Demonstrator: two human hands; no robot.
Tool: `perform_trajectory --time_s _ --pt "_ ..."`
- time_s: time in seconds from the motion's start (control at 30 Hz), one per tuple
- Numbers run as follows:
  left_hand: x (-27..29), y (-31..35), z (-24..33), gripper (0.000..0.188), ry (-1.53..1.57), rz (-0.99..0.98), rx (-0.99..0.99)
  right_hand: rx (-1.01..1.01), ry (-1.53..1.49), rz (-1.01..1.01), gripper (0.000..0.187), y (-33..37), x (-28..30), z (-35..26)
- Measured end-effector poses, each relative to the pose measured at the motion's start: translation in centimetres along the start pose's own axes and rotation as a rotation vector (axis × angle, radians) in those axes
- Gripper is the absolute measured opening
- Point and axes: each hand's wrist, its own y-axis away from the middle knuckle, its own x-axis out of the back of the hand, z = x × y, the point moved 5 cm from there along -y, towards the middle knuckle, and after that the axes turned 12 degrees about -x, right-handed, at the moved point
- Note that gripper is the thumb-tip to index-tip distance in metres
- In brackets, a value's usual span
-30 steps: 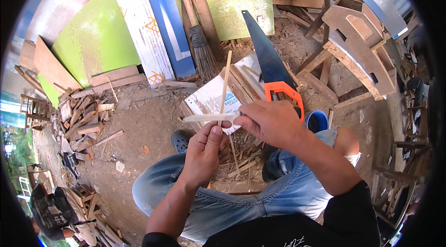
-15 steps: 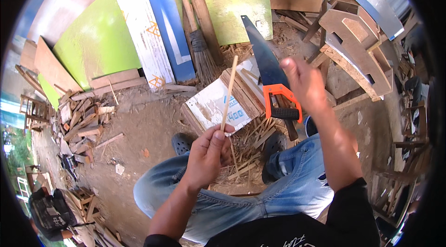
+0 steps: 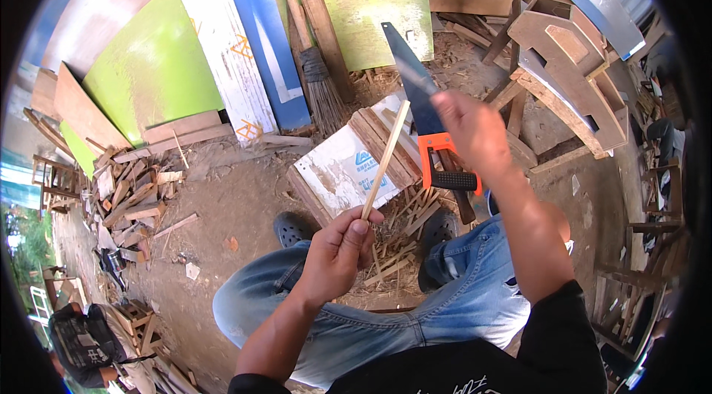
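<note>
The left hand (image 3: 337, 253) pinched a thin wooden strip (image 3: 386, 160) near its lower end, apparently to leave the upper length unobstructed; the strip slanted up and rightward. The right hand (image 3: 475, 134) was closed around a tool with a motion-blurred blade (image 3: 419, 74), its handle hidden by the grip. Beyond the strip lay a white-faced wooden block (image 3: 322, 175), with an orange-handled handsaw (image 3: 424, 116) alongside, presumably for easy reach. Farther off, a bristle broom (image 3: 320, 86) stood bristles-down, apparently propped for support.
</note>
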Motion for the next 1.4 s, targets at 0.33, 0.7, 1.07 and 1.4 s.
perform_trajectory --time_s 0.33,0.7,1.07,1.4 --pt "0.4 -0.7 -0.3 0.029 0.025 0.081 0.043 0.592 0.002 -0.225 0.026 7.4 -4.3 -1.9" --pt "0.3 -0.4 -0.1 0.029 0.035 0.072 0.039 0.480 -0.361 0.002 0.037 3.5 -0.2 -0.7" --pt "-0.3 0.3 -0.3 0.032 0.046 -0.119 0.042 0.011 -0.392 -0.068 0.043 -0.2 0.9 1.0" --pt "-1.9 0.1 -1.2 0.040 0.019 -0.237 0.202 -0.212 -0.961 -0.591 0.036 2.9 -2.1 -0.1"
